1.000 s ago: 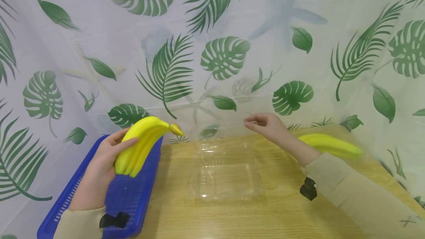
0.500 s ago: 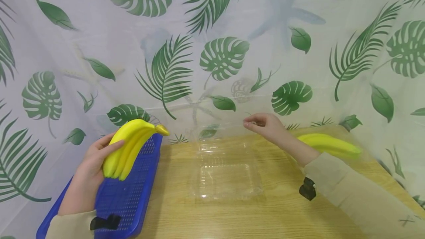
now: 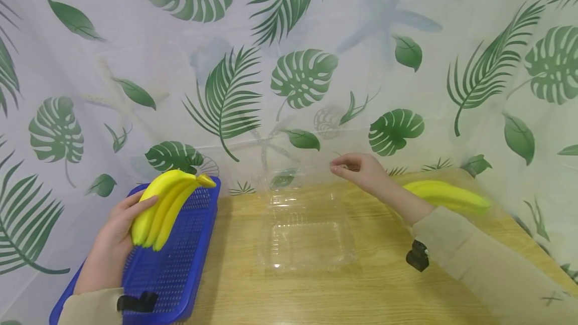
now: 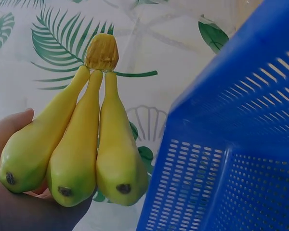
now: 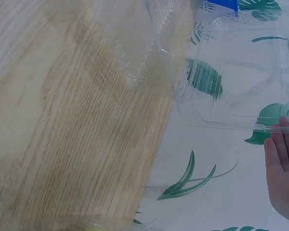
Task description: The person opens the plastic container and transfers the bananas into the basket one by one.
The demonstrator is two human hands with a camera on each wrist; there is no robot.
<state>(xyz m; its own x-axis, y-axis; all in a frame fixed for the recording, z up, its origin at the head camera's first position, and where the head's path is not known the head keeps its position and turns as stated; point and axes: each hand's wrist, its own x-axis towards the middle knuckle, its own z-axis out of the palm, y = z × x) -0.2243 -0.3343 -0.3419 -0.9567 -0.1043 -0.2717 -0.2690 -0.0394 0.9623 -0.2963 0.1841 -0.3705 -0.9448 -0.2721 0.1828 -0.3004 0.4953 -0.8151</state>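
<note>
Gripping an artificial-looking three-banana bunch point(image 3: 164, 209) in the left hand point(image 3: 118, 224), beside the blue slotted basket point(image 3: 202, 245), while the right hand point(image 3: 361, 168) pinches a clear lid point(image 3: 300, 177) by its edge.
The bunch looks light, stiff and slick, best held round its thick bodies rather than its gold stem point(image 3: 206, 180); the thin, flexible clamshell base point(image 3: 307, 245) could dent, and wood grain shows through it. More banana point(image 3: 447, 197) lies to the right, perhaps inside clear film.
</note>
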